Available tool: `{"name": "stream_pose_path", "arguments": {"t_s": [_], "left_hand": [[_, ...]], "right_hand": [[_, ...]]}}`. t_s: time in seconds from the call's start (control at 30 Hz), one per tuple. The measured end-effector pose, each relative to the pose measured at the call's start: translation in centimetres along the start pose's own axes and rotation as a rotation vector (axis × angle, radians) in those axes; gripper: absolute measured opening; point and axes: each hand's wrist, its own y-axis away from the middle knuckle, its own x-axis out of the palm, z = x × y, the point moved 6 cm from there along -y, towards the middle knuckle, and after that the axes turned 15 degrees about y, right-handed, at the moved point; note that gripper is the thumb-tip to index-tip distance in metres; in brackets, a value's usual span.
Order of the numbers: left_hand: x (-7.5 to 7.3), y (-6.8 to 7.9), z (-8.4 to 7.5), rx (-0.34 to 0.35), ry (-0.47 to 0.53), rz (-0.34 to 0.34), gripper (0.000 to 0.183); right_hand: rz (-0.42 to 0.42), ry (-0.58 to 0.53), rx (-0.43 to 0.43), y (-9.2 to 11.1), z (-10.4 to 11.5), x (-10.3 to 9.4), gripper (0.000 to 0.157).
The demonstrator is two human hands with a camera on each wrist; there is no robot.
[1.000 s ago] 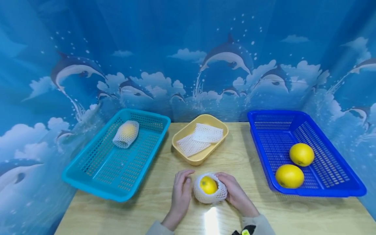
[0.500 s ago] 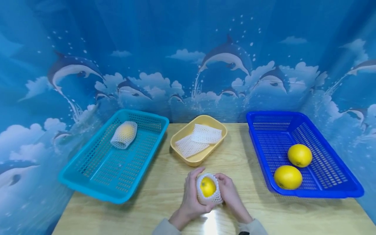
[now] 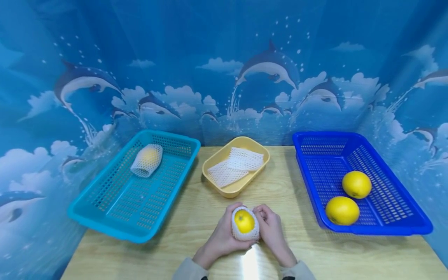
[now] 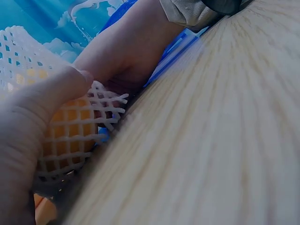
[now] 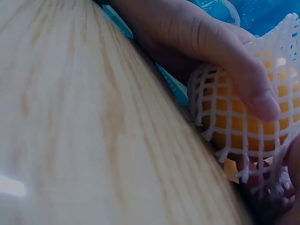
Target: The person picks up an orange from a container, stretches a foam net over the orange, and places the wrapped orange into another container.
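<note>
Low over the table's front middle, a round yellow fruit (image 3: 244, 221) sits inside a white foam net sleeve (image 3: 245, 235), its top showing through the sleeve's opening. My left hand (image 3: 224, 235) grips the sleeved fruit from the left; in the right wrist view its thumb (image 5: 253, 89) lies across the mesh. On the other side, my right hand (image 3: 273, 229) has curled fingers pinching the sleeve's edge. The left wrist view shows the loose mesh end (image 4: 110, 103) extending past the fruit toward the right hand. Most of the right fingertips are hidden there.
A teal basket (image 3: 140, 229) at left holds one fruit in a net sleeve (image 3: 147, 160). Two bare yellow fruits (image 3: 342, 210) lie in the blue basket (image 3: 378, 229) at right. Behind the hands, a small yellow tray (image 3: 232, 191) holds flat foam sleeves (image 3: 245, 158).
My left hand has closed in from beside the sleeved fruit and now grips it. My right hand has shifted from holding the fruit's side to pinching the sleeve's edge.
</note>
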Motion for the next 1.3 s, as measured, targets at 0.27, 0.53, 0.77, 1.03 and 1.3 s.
{"name": "stream_pose_path", "arguments": {"t_s": [0.27,0.53,0.77,1.03,1.3], "left_hand": [[-0.3,0.2,-0.4,0.077,0.005,-0.055,0.097],[-0.9,0.0,-0.9,0.243,0.041,-0.117,0.093],[-1.0,-0.2,-0.8,0.199,0.128,-0.114,0.092],[-0.9,-0.2,-0.2,0.081,0.195,-0.12,0.093],[-0.9,-0.1,0.0,-0.011,0.217,-0.155,0.098]], "right_hand": [[0.101,-0.141,-0.058,0.2,0.5,0.5,0.014],[0.703,-0.739,0.086,1.0,0.0,2.4,0.031],[0.833,-0.967,0.116,1.3,0.3,2.3,0.031],[0.823,-1.001,0.115,1.0,0.2,2.4,0.027],[0.829,-1.034,0.114,0.9,0.3,2.3,0.025]]}}
